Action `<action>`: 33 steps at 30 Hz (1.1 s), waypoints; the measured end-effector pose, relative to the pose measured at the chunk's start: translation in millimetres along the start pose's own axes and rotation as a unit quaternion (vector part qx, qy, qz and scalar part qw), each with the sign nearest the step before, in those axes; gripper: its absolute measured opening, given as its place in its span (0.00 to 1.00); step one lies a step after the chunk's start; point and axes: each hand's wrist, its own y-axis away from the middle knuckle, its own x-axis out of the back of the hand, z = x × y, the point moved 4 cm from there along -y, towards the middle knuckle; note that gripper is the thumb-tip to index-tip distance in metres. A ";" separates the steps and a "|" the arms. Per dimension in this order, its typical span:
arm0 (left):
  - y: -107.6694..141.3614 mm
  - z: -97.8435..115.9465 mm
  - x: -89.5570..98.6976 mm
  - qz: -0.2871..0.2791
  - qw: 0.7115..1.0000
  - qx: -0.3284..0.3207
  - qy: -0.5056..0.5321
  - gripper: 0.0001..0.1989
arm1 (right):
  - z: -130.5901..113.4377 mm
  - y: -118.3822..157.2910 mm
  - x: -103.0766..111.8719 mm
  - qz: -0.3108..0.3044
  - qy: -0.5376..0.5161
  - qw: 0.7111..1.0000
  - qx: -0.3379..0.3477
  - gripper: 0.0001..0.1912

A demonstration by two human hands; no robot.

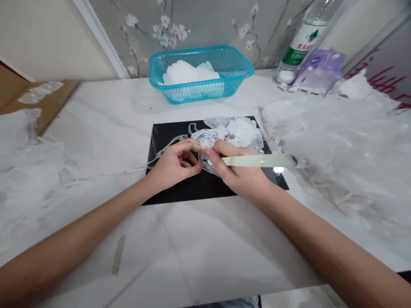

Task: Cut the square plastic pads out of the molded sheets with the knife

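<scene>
My right hand [239,167] is closed round a pale, slim handled tool [263,161], whose handle points right and whose tip is hidden by the fingers. Close beside it, my left hand [180,164] has thumb and fingers bent together at the edge of a translucent whitish piece [210,168]; what they pinch is too small to make out. Both hands are over a black rectangular board [189,188]. Behind them on the board lies a heap of white strips and soft translucent scraps [239,130].
A blue plastic basket [205,92] with white pieces stands at the back. Translucent sheets pile up on the right [346,145] and left [32,175]. A water bottle [298,47] and purple packet [321,70] stand back right; cardboard [58,100] is back left.
</scene>
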 end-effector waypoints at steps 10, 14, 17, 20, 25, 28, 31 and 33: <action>1.2 3.0 -3.8 -0.020 1.000 -0.008 -0.011 0.08 | 4.2 -1.6 -5.3 -0.029 -0.034 0.999 -0.004 0.16; 1.9 3.0 -4.0 -0.026 1.000 -0.004 -0.003 0.07 | 1.8 -4.2 -3.0 -0.062 -0.059 0.996 -0.012 0.17; 2.1 2.6 -4.8 -0.029 1.000 0.002 0.003 0.07 | 0.4 -5.6 -0.8 -0.078 -0.068 0.994 -0.019 0.17; 1.7 1.9 -5.5 -0.033 0.999 0.008 0.009 0.08 | -1.0 -7.2 1.4 -0.088 -0.067 0.994 -0.017 0.18; 0.6 2.0 -4.9 -0.036 0.999 0.024 0.022 0.07 | -1.9 -8.8 3.0 -0.096 -0.073 0.993 -0.018 0.18; -0.2 2.5 -3.6 -0.033 0.999 0.031 0.028 0.07 | -1.5 -8.1 2.7 -0.096 -0.070 0.992 -0.027 0.17; -0.9 1.7 -2.6 -0.030 0.998 0.039 0.042 0.08 | -1.5 -7.4 2.1 -0.096 -0.075 0.992 -0.028 0.17; -1.2 1.1 -2.0 -0.026 0.997 0.038 0.055 0.09 | -1.6 -7.2 2.0 -0.094 -0.077 0.992 -0.025 0.17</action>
